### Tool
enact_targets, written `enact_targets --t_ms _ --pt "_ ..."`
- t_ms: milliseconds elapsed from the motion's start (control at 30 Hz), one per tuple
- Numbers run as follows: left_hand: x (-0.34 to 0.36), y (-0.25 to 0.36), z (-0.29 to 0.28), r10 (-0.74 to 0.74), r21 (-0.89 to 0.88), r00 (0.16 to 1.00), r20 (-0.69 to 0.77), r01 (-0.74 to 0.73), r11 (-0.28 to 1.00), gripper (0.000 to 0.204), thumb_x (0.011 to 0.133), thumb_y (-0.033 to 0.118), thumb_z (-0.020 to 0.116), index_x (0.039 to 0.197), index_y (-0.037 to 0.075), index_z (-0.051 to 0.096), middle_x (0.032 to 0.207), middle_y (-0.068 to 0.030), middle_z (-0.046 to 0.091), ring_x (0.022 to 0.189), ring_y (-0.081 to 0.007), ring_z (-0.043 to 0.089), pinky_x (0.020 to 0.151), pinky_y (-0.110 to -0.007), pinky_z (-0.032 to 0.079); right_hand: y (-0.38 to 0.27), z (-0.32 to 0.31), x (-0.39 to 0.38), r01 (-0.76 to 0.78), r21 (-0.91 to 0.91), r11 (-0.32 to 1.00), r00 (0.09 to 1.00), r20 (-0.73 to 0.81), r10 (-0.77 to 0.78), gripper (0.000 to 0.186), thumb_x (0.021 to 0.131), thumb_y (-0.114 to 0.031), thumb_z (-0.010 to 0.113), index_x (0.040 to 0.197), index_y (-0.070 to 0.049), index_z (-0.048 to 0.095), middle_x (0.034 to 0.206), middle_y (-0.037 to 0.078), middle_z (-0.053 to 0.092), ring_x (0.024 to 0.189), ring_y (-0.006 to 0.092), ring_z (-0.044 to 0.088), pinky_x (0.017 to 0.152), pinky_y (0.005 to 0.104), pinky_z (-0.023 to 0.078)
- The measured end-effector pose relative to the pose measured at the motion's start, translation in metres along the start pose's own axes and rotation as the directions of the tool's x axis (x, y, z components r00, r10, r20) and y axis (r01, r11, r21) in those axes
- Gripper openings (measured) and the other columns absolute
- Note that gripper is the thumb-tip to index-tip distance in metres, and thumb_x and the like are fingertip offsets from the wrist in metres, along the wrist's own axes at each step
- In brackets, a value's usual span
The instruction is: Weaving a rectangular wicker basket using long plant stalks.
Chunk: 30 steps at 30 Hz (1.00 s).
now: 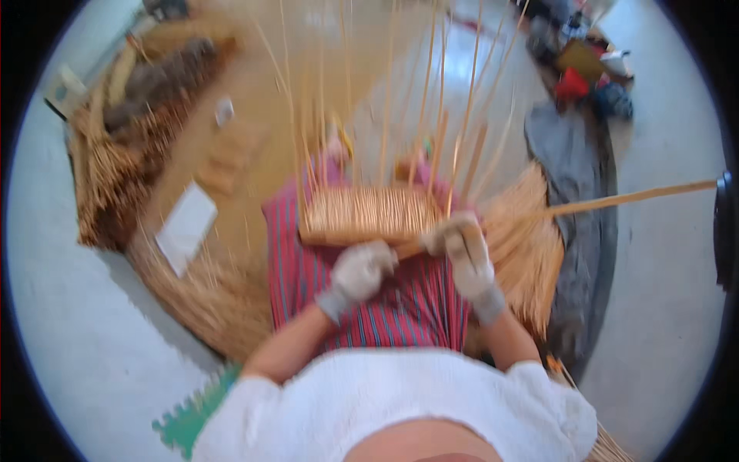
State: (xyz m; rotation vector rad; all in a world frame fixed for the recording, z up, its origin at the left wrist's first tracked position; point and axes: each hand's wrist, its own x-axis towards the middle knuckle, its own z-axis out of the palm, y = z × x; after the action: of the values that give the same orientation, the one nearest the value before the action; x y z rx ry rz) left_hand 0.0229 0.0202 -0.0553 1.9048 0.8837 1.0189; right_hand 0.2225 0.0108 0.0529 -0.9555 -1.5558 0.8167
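Observation:
A partly woven wicker basket [369, 215] rests on my lap over a red striped cloth [369, 308], its tall upright stakes [389, 100] fanning away from me. My right hand [466, 250], in a pale knit glove, is closed at the basket's near right corner on a flat cane strip [409, 249]. My left hand [362, 273], gloved alike, has its fingers curled at the strip's other end, just below the basket's near edge. A long cane [631, 199] stretches out to the right from beside my right hand. Blur hides the fingertips.
Loose thin canes [527, 254] lie fanned at my right, beside a dark grey sheet [566, 177]. On the left are bundled canes [115, 169] and a white sheet [186, 229]. A green foam mat [196, 412] lies near left; mixed items [577, 77] lie far right.

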Motion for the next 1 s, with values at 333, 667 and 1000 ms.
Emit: enact_targets --t_ms 333,667,1000 --pt "-0.002 -0.060 0.010 -0.128 0.494 0.978 -0.162 0.193 0.848 0.058 0.081 0.013 0.070 0.135 0.017 0.050 0.121 -0.0108 0.064 0.093 -0.0306 0.066 0.076 -0.038 0.053 0.080 -0.068 -0.079 -0.122 0.444 0.888 0.813 -0.469 0.346 0.016 0.100 -0.012 0.050 0.115 -0.010 0.054 0.100 0.012 0.070 0.098 0.0303 0.069 0.085 0.0480 0.060" --pt "0.007 -0.065 0.007 -0.046 0.501 0.989 -0.138 0.110 0.858 0.042 0.087 0.010 0.063 0.128 0.013 0.053 0.117 -0.0104 0.066 0.069 -0.0242 0.069 0.064 -0.033 0.055 0.147 -0.067 -0.083 -0.300 0.616 0.729 0.743 -0.328 0.583 0.010 0.102 -0.014 0.049 0.111 -0.010 0.049 0.097 0.009 0.068 0.099 0.0270 0.068 0.086 0.0424 0.058" --pt "0.073 -0.050 0.055 -0.695 -0.159 0.625 0.355 0.773 0.614 0.021 0.094 0.011 0.061 0.114 0.005 0.057 0.093 -0.0049 0.067 0.048 -0.0099 0.053 0.039 -0.026 0.043 0.119 -0.062 -0.040 -0.458 0.294 0.839 0.776 -0.329 0.538 0.008 0.098 -0.006 0.052 0.106 -0.008 0.054 0.095 0.009 0.068 0.093 0.0236 0.068 0.078 0.0372 0.058"
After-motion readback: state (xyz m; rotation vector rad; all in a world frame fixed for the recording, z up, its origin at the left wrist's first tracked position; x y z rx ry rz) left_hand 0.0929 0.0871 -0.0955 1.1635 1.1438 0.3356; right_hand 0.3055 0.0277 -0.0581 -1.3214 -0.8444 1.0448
